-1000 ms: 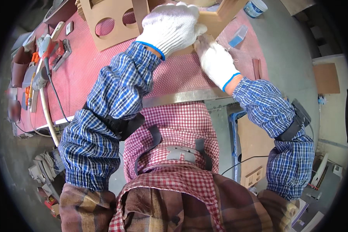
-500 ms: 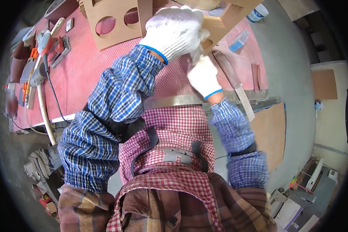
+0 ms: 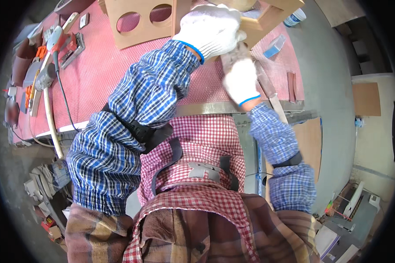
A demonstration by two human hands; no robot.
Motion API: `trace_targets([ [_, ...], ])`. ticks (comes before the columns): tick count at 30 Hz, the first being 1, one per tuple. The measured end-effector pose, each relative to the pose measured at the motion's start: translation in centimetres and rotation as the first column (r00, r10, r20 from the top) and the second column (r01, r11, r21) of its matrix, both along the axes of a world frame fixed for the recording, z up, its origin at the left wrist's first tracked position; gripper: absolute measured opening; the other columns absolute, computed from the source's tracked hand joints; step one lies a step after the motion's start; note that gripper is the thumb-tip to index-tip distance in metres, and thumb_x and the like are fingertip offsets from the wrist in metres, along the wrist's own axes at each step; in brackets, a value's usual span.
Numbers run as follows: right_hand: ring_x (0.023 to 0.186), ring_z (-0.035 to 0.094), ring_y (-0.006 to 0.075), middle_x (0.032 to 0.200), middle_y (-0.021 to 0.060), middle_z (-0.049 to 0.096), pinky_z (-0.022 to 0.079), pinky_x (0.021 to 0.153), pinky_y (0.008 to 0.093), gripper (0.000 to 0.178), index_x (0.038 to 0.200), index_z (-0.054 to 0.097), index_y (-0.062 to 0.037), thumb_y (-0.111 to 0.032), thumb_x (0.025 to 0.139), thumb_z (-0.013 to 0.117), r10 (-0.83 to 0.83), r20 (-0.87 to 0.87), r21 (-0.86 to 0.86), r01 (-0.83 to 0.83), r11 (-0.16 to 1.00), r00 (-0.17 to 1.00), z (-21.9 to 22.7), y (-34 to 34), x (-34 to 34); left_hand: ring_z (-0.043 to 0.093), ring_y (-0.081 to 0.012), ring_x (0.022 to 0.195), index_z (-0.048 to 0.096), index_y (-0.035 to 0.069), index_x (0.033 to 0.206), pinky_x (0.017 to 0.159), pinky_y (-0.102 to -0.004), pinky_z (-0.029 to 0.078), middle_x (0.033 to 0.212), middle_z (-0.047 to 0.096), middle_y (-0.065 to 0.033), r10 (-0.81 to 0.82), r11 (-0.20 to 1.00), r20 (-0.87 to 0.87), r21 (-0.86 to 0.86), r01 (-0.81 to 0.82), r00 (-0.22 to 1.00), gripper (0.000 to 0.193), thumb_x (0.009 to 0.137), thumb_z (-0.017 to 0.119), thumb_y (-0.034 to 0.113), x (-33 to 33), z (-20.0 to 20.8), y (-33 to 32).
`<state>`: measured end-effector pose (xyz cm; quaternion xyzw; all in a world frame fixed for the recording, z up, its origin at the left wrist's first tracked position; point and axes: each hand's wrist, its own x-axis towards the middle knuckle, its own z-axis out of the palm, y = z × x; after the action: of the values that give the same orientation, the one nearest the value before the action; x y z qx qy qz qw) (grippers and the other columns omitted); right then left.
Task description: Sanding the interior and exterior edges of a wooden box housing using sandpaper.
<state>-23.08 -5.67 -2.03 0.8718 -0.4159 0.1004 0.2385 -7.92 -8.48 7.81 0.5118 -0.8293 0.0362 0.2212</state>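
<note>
A wooden box [image 3: 186,17], with a panel with two round holes at its left and a mitred frame edge [image 3: 272,17] at its right, stands at the table's far side. My left hand [image 3: 210,31], in a white knit glove with a blue cuff, is closed over the box's near edge. Just below and right, my right hand [image 3: 241,81], gloved alike, reaches up to the underside of that edge. Its fingers look closed around a grey-brown patch, blurred by motion; whether that is a held piece or stained glove fabric is unclear.
Beside my right hand a long sanding stick [image 3: 267,83] overhangs the metal table edge [image 3: 206,108]. Further right are a brown abrasive strip [image 3: 291,87], a clear bluish block [image 3: 274,46] and a white tub [image 3: 295,17]. A corded power sander [image 3: 57,41] and other tools crowd the left.
My right hand has turned and shifted slightly down and right, showing a grey-brown area at its fingers. The left hand keeps its hold on the box; the whole view has shifted slightly.
</note>
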Motion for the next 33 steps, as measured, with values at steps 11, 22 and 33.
trace_targets([
  [11,0.081,0.062,0.0234,0.095,0.0124,0.067,0.05,0.074,0.0309,0.023,0.106,0.062,-0.0002,0.0,0.084,0.055,-0.045,0.999,0.045,-0.267,0.963,0.007,-0.8,0.9,2.7,0.067,-0.0354,0.077,0.061,0.004,0.1,0.066,-0.0451,0.053,0.088,0.065,-0.0188,0.002,0.999,0.097,-0.04,0.002,0.995,0.041,0.088,0.059,0.044,-0.1,0.1,-0.7],
  [22,0.108,0.057,0.0325,0.108,0.0189,0.063,0.052,0.085,0.0425,0.035,0.114,0.056,0.0036,-0.016,0.085,0.054,-0.026,0.239,-0.057,0.041,0.998,0.971,-0.4,0.2,0.4,0.067,-0.0348,0.077,0.063,0.006,0.103,0.065,-0.0438,0.053,0.089,0.064,-0.019,0.024,0.999,0.166,-0.035,-0.018,0.986,0.039,0.089,0.059,0.042,-0.1,1.0,-0.2],
  [33,0.094,0.064,0.0392,0.101,0.0217,0.066,0.051,0.083,0.0428,0.033,0.117,0.059,-0.0033,-0.022,0.089,0.057,-0.472,0.808,0.546,-0.146,0.825,0.354,1.7,1.9,2.6,0.067,-0.0353,0.084,0.062,0.008,0.113,0.068,-0.0433,0.053,0.094,0.066,-0.0182,0.07,0.998,0.229,-0.022,-0.067,0.971,0.048,0.088,0.057,0.048,-1.1,1.6,0.2],
])
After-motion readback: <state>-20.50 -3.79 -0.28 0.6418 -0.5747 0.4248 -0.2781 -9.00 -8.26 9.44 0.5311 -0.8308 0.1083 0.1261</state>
